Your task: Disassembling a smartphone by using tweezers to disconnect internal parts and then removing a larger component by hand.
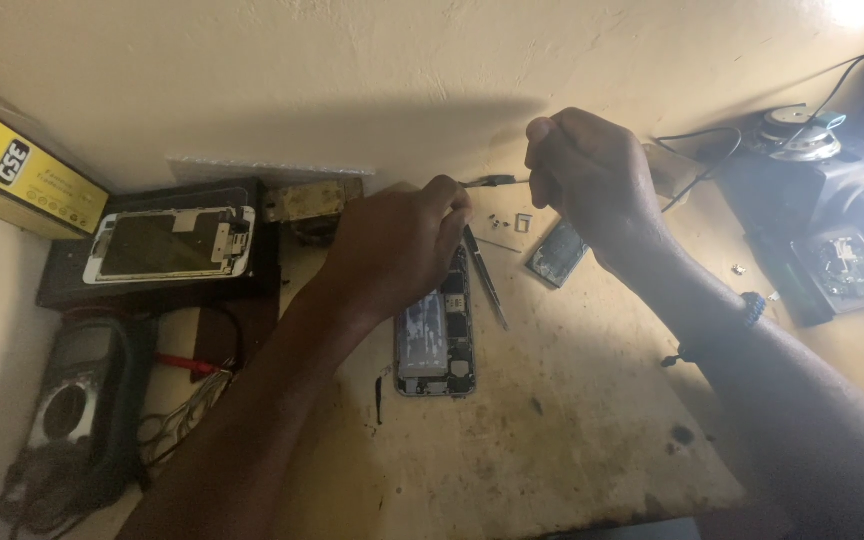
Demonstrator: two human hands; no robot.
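Beige worn bench top [572,420] has bare room at the front; clutter sits left, right & along the wall. Left hand [397,250] and right hand [587,175] are both raised above 1 opened phone [436,335], each pinching an end of 1 thin tool [492,181]. 1 pr tweezers [485,275] lies just beside the phone.

A stained, pale workbench [572,420] carries everything here. At its middle lies an opened phone [436,335], its insides showing. Just right of the phone lie dark tweezers [485,275], and further right a small flat module [557,253] — beside it, a tiny tray part [522,222]. Left of the phone sits a dark block [152,290] bearing a white screen panel [170,243]; below that, a multimeter [77,400] with tangled leads. Far right of the phone stands a dark device [832,270] — wires trail from it.
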